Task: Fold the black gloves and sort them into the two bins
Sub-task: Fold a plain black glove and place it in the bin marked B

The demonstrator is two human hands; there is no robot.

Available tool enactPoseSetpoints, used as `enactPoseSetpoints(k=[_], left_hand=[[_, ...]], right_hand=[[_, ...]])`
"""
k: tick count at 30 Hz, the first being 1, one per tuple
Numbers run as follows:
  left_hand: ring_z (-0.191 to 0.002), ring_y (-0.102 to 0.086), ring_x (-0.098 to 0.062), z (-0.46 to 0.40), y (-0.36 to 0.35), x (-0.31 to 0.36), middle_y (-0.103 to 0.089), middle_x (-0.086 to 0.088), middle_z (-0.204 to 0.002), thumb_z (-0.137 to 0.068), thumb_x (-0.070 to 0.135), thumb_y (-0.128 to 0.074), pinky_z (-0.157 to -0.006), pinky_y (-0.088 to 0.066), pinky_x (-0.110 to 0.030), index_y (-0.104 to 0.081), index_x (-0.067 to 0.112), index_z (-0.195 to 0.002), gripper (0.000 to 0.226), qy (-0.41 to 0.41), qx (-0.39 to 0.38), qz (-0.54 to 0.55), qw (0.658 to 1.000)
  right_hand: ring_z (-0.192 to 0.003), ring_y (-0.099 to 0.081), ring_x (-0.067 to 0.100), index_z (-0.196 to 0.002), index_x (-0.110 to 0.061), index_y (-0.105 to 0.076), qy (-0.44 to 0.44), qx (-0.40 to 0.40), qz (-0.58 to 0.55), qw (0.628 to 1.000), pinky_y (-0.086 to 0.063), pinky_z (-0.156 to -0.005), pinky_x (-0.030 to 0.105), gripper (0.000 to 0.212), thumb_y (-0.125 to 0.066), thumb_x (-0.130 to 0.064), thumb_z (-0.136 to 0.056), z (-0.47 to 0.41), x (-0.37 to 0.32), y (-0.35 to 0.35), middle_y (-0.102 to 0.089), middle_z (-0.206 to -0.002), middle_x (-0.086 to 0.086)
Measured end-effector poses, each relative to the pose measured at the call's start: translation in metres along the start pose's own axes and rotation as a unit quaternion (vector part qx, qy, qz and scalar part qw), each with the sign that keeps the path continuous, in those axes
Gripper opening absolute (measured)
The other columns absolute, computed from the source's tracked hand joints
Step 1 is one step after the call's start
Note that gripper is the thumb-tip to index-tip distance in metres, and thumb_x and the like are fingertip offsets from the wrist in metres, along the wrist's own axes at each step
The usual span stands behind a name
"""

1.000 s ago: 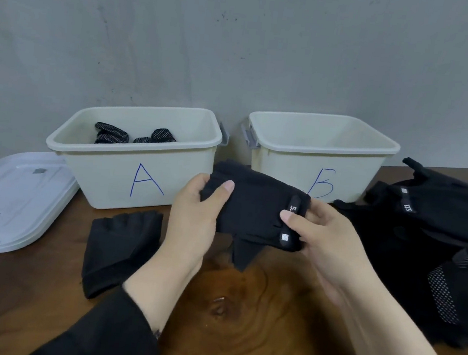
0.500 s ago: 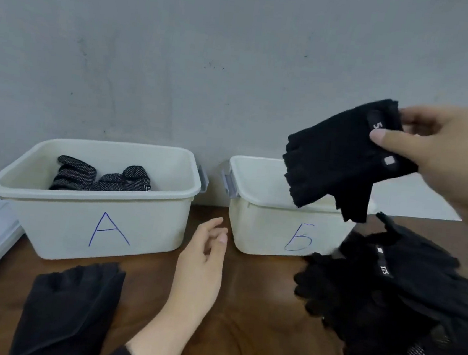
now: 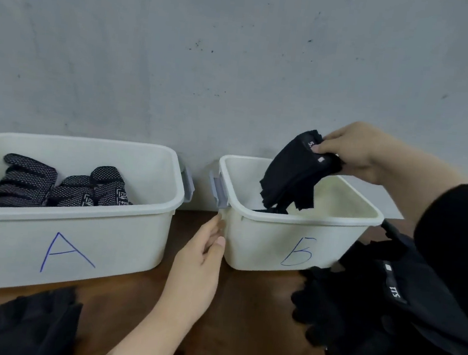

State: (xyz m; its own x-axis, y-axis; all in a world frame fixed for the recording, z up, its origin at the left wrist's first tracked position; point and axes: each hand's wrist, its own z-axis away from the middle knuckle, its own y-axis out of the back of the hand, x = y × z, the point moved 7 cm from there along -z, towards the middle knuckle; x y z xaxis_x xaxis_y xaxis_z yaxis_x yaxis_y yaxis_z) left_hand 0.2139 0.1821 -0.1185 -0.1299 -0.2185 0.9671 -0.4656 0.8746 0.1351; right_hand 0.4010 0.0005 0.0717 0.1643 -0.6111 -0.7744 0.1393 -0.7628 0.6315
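Note:
My right hand [image 3: 354, 151] pinches a folded black glove [image 3: 294, 173] by its cuff and holds it inside the top of the white bin marked B [image 3: 292, 241], its lower end near another dark piece on the bin floor. My left hand [image 3: 199, 260] rests with straight fingers against the left front corner of that bin. The white bin marked A [image 3: 82, 236] stands to the left and holds three folded dotted black gloves [image 3: 58, 185]. A pile of black gloves [image 3: 380, 308] lies on the wooden table at the right.
One more black glove [image 3: 18, 325] lies on the table in front of bin A at the lower left. A grey wall stands right behind both bins. My dark right sleeve [image 3: 458, 253] covers part of the glove pile.
My right hand has lowered the folded glove from above bin B into its opening. My left hand has moved forward to touch the bin's corner.

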Motion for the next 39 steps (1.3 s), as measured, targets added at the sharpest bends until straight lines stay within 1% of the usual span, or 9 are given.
enactPoseSetpoints(k=[3, 7, 12, 15, 18, 22, 29, 33, 39], left_hand=[[-0.116, -0.043, 0.027, -0.003, -0.002, -0.001, -0.054, 0.034, -0.129, -0.103, 0.022, -0.047, -0.091, -0.030, 0.007, -0.046, 0.043, -0.140, 0.042, -0.005, -0.001, 0.000, 1.000], [-0.113, -0.044, 0.027, -0.006, -0.002, -0.004, -0.055, 0.031, -0.132, -0.103, 0.023, -0.047, -0.090, -0.030, 0.007, -0.047, 0.040, -0.142, 0.042, -0.001, -0.002, 0.000, 1.000], [-0.109, -0.048, 0.025, -0.010, 0.001, -0.004, -0.057, 0.030, -0.126, -0.103, 0.022, -0.047, -0.089, -0.036, 0.002, -0.050, 0.041, -0.137, 0.039, -0.014, 0.001, -0.024, 1.000], [-0.104, -0.060, 0.005, -0.011, 0.009, -0.007, -0.064, 0.020, -0.113, -0.099, 0.032, -0.046, -0.096, -0.051, -0.026, -0.057, 0.040, -0.126, 0.030, -0.025, 0.033, -0.043, 0.998], [-0.086, -0.062, -0.006, -0.009, 0.021, 0.000, -0.065, 0.010, -0.088, -0.097, 0.038, -0.046, -0.083, -0.055, -0.038, -0.063, 0.035, -0.099, 0.017, -0.046, 0.076, -0.080, 0.993], [-0.077, -0.060, -0.010, 0.002, 0.009, 0.009, -0.063, 0.007, -0.075, -0.099, 0.041, -0.047, -0.074, -0.050, -0.032, -0.061, 0.029, -0.083, 0.024, -0.075, 0.038, -0.141, 0.986], [-0.096, -0.057, 0.004, 0.045, -0.047, 0.011, -0.064, 0.021, -0.099, -0.099, 0.041, -0.051, -0.080, -0.044, -0.017, -0.063, 0.034, -0.114, 0.020, -0.080, -0.094, -0.213, 0.969], [-0.099, -0.057, 0.002, 0.074, -0.073, 0.014, -0.062, 0.021, -0.102, -0.098, 0.039, -0.053, -0.090, -0.046, -0.024, -0.063, 0.031, -0.121, 0.026, -0.088, -0.130, -0.239, 0.958], [-0.101, -0.055, 0.002, 0.106, -0.086, 0.023, -0.059, 0.020, -0.107, -0.099, 0.039, -0.051, -0.087, -0.042, -0.016, -0.062, 0.031, -0.123, 0.028, -0.111, -0.147, -0.246, 0.952]], right_hand=[[-0.073, -0.067, 0.023, -0.112, 0.007, -0.067, -0.038, -0.056, -0.035, 0.997, -0.059, -0.053, 0.026, 0.024, -0.069, -0.010, -0.095, -0.012, 0.015, -0.033, -0.068, -0.101, 0.019], [-0.089, -0.073, 0.026, -0.111, 0.000, -0.063, -0.065, -0.124, 0.133, 0.981, -0.061, -0.082, 0.042, 0.033, -0.070, -0.029, -0.096, -0.023, 0.042, -0.069, -0.070, -0.106, 0.009], [-0.102, -0.070, 0.040, -0.100, -0.004, -0.071, 0.031, -0.029, 0.151, 0.988, -0.056, -0.094, 0.056, 0.039, -0.065, -0.042, -0.094, -0.023, 0.030, -0.053, -0.073, -0.106, 0.018], [-0.099, -0.071, 0.030, -0.096, -0.017, -0.072, 0.105, 0.030, 0.110, 0.988, -0.057, -0.091, 0.052, 0.026, -0.061, -0.040, -0.096, -0.001, 0.016, -0.034, -0.075, -0.102, 0.008], [-0.096, -0.071, 0.025, -0.094, -0.021, -0.073, 0.154, 0.065, 0.099, 0.981, -0.057, -0.090, 0.050, 0.022, -0.058, -0.038, -0.096, 0.028, 0.007, -0.011, -0.076, -0.096, 0.001], [-0.089, -0.072, 0.014, -0.093, -0.025, -0.073, 0.173, 0.067, 0.147, 0.972, -0.058, -0.090, 0.046, 0.021, -0.058, -0.039, -0.098, 0.075, 0.020, 0.030, -0.076, -0.091, -0.007], [-0.083, -0.070, 0.011, -0.099, -0.023, -0.076, 0.119, -0.018, 0.272, 0.955, -0.056, -0.086, 0.035, 0.014, -0.067, -0.034, -0.096, 0.143, 0.078, 0.072, -0.075, -0.087, -0.009], [-0.094, -0.066, 0.006, -0.104, -0.030, -0.075, 0.093, -0.033, 0.328, 0.939, -0.051, -0.087, 0.030, 0.020, -0.071, -0.043, -0.090, 0.171, 0.106, 0.076, -0.072, -0.100, -0.013], [-0.118, -0.058, 0.023, -0.132, -0.021, -0.060, 0.079, -0.046, 0.411, 0.907, -0.045, -0.088, 0.033, 0.052, -0.070, -0.049, -0.089, 0.174, 0.146, 0.033, -0.061, -0.129, 0.001]])
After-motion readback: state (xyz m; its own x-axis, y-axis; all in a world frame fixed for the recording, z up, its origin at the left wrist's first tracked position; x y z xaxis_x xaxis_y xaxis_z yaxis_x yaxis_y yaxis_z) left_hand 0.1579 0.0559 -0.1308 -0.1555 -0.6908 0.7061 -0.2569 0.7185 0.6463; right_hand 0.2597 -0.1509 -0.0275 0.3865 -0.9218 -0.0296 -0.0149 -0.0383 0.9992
